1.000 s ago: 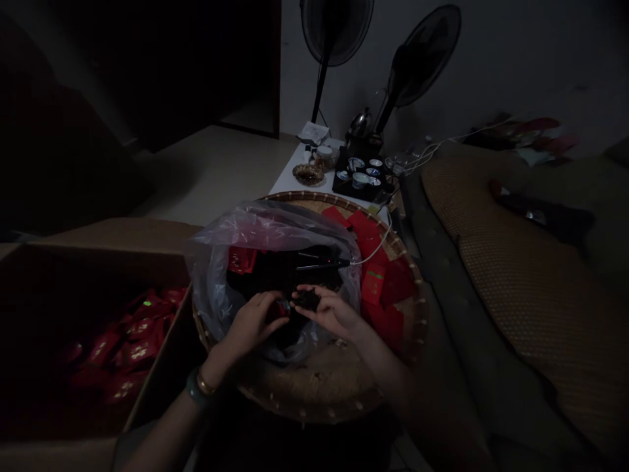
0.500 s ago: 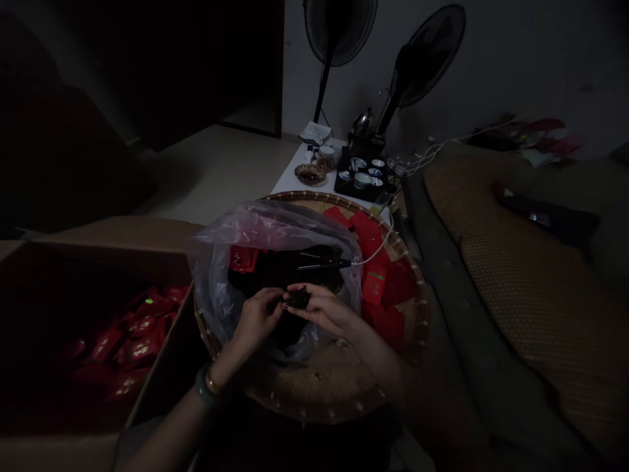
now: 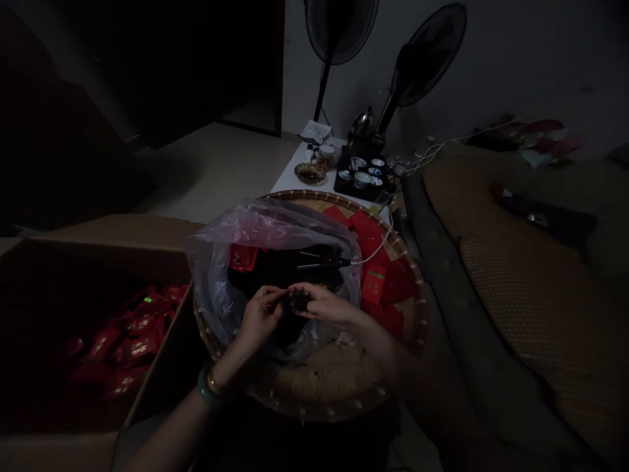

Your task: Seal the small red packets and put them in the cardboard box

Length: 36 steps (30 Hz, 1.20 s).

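Note:
The room is dim. My left hand (image 3: pixel 259 316) and my right hand (image 3: pixel 324 306) meet over the mouth of a clear plastic bag (image 3: pixel 255 242) that lies in a round woven tray (image 3: pixel 344 393). Between the fingertips of both hands is a small dark clump (image 3: pixel 299 301). My right hand cups it from the right with curled fingers. My left hand pinches at it from the left. The bag holds dark loose material and some red packets (image 3: pixel 243 257). A bracelet sits on my left wrist.
More red packets (image 3: pixel 378 262) lie on the tray's right side, and a white cable crosses them. A cardboard box (image 3: pixel 93 328) at the left holds several red packets. Beyond the tray stand a tea set (image 3: pixel 363 176), two fans (image 3: pixel 339 26) and a woven mat (image 3: pixel 531 262).
Both hands have drifted slightly up and closer together over the bag. The red bit seen at my left fingertips a second ago no longer shows.

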Tool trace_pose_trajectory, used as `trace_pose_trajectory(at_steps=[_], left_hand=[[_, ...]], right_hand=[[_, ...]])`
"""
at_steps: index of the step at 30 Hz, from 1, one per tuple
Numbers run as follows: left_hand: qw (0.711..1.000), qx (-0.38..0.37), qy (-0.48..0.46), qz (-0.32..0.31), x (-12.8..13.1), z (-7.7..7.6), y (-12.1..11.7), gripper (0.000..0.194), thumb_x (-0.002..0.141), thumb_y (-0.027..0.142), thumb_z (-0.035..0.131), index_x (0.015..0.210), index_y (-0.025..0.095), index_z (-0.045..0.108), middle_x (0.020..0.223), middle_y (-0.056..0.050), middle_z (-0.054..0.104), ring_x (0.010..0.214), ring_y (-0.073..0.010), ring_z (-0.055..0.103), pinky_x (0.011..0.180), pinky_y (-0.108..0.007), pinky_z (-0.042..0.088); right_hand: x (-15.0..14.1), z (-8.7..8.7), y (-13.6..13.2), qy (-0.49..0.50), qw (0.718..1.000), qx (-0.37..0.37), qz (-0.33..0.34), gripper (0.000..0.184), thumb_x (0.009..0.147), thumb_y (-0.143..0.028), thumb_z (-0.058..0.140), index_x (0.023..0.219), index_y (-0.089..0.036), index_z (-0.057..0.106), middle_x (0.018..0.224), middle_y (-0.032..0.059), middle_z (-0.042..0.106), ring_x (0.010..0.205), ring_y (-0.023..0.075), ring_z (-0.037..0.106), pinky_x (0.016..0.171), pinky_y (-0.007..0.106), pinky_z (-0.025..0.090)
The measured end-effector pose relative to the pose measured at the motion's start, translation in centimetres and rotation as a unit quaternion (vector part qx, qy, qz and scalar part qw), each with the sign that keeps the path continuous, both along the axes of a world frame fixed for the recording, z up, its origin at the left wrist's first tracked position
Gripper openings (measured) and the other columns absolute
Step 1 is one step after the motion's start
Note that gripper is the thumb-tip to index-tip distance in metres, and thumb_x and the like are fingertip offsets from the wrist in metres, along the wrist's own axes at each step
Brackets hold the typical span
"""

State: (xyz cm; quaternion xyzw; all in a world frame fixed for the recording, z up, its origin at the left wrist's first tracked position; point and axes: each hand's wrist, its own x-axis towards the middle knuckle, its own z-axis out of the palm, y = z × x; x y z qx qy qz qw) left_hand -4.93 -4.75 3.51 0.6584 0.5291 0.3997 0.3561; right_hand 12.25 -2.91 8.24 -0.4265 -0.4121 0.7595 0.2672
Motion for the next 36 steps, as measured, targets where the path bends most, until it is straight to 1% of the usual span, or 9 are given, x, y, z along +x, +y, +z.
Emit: trace_pose_trajectory(at_steps=[5, 9, 13, 15, 20, 26, 30, 33, 36], left_hand=[[1.000, 0.012, 0.007, -0.008, 0.3, 0.3, -0.1, 0.033, 0.072, 0.011, 0.052, 0.099, 0.020, 0.068, 0.089, -0.005, 0.060, 0.081, -0.0155, 0.059, 0.066, -0.025, 0.049], [1.000, 0.023, 0.013, -0.009, 0.6, 0.4, -0.3, 0.034, 0.072, 0.010, 0.051, 0.101, 0.020, 0.067, 0.089, -0.005, 0.060, 0.082, -0.0158, 0.059, 0.069, -0.027, 0.049], [1.000, 0.020, 0.010, 0.001, 0.7, 0.4, -0.4, 0.036, 0.071, 0.008, 0.051, 0.101, 0.019, 0.066, 0.091, -0.005, 0.060, 0.085, -0.0172, 0.059, 0.071, -0.028, 0.049], [1.000, 0.017, -0.001, 0.008, 0.8, 0.4, -0.5, 0.036, 0.071, 0.009, 0.050, 0.102, 0.018, 0.065, 0.092, -0.006, 0.058, 0.085, -0.0169, 0.058, 0.069, -0.028, 0.049], [0.998, 0.026, -0.042, 0.038, 1.4, 0.6, -1.0, 0.037, 0.070, 0.009, 0.048, 0.104, 0.020, 0.061, 0.094, -0.005, 0.055, 0.076, -0.0134, 0.055, 0.066, -0.026, 0.048], [0.996, 0.054, -0.065, 0.038, 2.1, 0.7, -1.8, 0.032, 0.076, 0.013, 0.048, 0.107, 0.020, 0.056, 0.099, -0.006, 0.053, 0.083, -0.0151, 0.052, 0.070, -0.028, 0.046], [0.994, 0.060, -0.073, 0.061, 2.4, 0.6, -1.9, 0.031, 0.078, 0.014, 0.049, 0.108, 0.021, 0.054, 0.099, -0.006, 0.051, 0.078, -0.0140, 0.050, 0.067, -0.027, 0.044], [0.991, 0.078, -0.081, 0.071, 2.7, 0.7, -2.0, 0.030, 0.079, 0.015, 0.049, 0.108, 0.021, 0.054, 0.100, -0.006, 0.051, 0.084, -0.0157, 0.051, 0.072, -0.029, 0.044], [0.990, 0.089, -0.086, 0.065, 2.9, 0.8, -2.2, 0.028, 0.081, 0.015, 0.047, 0.108, 0.021, 0.053, 0.102, -0.006, 0.052, 0.093, -0.0177, 0.050, 0.078, -0.032, 0.043]], right_hand=[[0.2, -1.4, 0.6, -0.091, 0.981, 0.171, 0.017, 0.045, 0.056, -0.003, 0.059, 0.097, -0.019, 0.053, 0.094, 0.0002, 0.057, 0.097, 0.0152, 0.054, 0.092, 0.034, 0.041], [0.2, -2.0, 0.3, -0.132, 0.971, 0.197, 0.019, 0.044, 0.061, -0.005, 0.058, 0.101, -0.020, 0.048, 0.099, 0.0026, 0.054, 0.086, 0.0127, 0.058, 0.078, 0.029, 0.047], [0.1, -1.8, -0.1, -0.184, 0.953, 0.240, 0.009, 0.043, 0.063, -0.003, 0.055, 0.102, -0.019, 0.050, 0.101, 0.0040, 0.055, 0.089, 0.0138, 0.059, 0.080, 0.030, 0.047], [0.1, -1.5, -0.3, -0.212, 0.935, 0.283, 0.019, 0.040, 0.064, -0.001, 0.053, 0.099, -0.019, 0.054, 0.101, 0.0044, 0.056, 0.091, 0.0150, 0.058, 0.082, 0.031, 0.047], [-0.2, -0.7, -0.8, -0.309, 0.861, 0.401, 0.043, 0.030, 0.069, -0.001, 0.053, 0.090, -0.020, 0.063, 0.092, 0.0046, 0.059, 0.086, 0.0176, 0.057, 0.083, 0.035, 0.045], [-0.9, 0.4, -1.6, -0.386, 0.810, 0.434, 0.080, 0.025, 0.076, -0.005, 0.052, 0.091, -0.020, 0.065, 0.092, 0.0068, 0.057, 0.088, 0.0198, 0.056, 0.082, 0.035, 0.043], [-0.5, 0.7, -1.6, -0.346, 0.815, 0.453, 0.103, 0.027, 0.074, -0.004, 0.054, 0.092, -0.021, 0.065, 0.096, 0.0059, 0.054, 0.086, 0.0175, 0.054, 0.081, 0.033, 0.044], [-0.4, 0.7, -1.5, -0.325, 0.823, 0.460, 0.073, 0.033, 0.075, -0.002, 0.049, 0.096, -0.021, 0.064, 0.098, 0.0055, 0.053, 0.087, 0.0162, 0.053, 0.082, 0.032, 0.043], [-0.5, 0.8, -1.4, -0.321, 0.827, 0.460, 0.047, 0.029, 0.079, -0.006, 0.049, 0.098, -0.023, 0.064, 0.095, 0.0054, 0.055, 0.087, 0.0170, 0.054, 0.081, 0.033, 0.043]])
